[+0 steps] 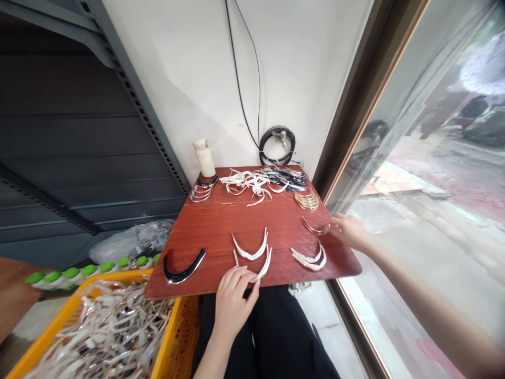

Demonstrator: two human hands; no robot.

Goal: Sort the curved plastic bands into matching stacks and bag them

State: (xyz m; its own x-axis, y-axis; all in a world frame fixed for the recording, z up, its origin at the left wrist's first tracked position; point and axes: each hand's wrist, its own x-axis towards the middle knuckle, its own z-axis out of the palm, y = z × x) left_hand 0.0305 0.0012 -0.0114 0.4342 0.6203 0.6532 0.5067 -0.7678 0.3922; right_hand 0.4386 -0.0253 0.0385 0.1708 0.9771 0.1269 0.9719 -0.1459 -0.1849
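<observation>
In the head view my right hand [349, 230], at the board's right edge, pinches the end of a thin gold curved strip [313, 228] against the red-brown board. My left hand [235, 292] is at the front edge, its fingers closed on a white-wrapped curved strip [265, 267] that they partly cover. Just behind it lies another white-wrapped curved piece [251, 253]. To the right is a small group of white-wrapped curves [311, 260]. Black curved strips [183, 273] lie together at the front left. Gold curves [306, 201] are nested near the right edge, behind my right hand.
The red-brown board [213, 223] also bears tangled white wrapping [252, 181], dark strips [290, 178], silver curves [201, 195] and a white roll [204, 159]. A yellow crate [177, 326] full of strips stands left, near green-lidded containers [89, 270]. Glass [379, 173] borders the right.
</observation>
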